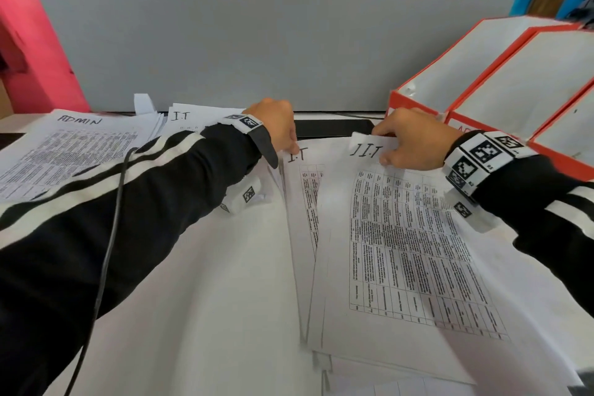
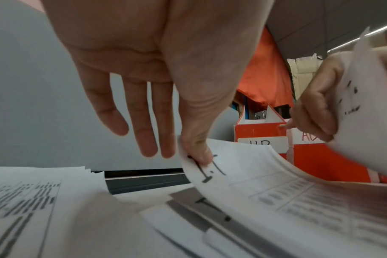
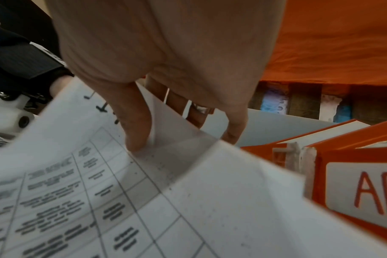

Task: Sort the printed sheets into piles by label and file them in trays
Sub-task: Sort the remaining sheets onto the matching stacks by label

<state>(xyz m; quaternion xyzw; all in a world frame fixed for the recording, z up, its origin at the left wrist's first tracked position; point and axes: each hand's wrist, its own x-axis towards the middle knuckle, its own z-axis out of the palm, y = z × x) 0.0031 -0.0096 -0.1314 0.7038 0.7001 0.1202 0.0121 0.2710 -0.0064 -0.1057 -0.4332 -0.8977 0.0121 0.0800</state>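
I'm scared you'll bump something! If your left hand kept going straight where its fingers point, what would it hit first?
Probably the grey partition panel behind the desk. The left hand pinches a white I.T-labelled sheet and its fingers point there; depth is unclear.

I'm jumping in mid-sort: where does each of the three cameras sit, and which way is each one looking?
Head: above the desk, facing forward and down at the I.T sheets, ADMIN pile and red trays; both sleeved arms, left hand and right hand show.
Left wrist: under the left palm, looking along the fingers at a curled I.T sheet pinched by the thumb.
Right wrist: under the right palm, looking past the thumb pinching a lifted sheet.
Shared: both wrist views catch the tray label.
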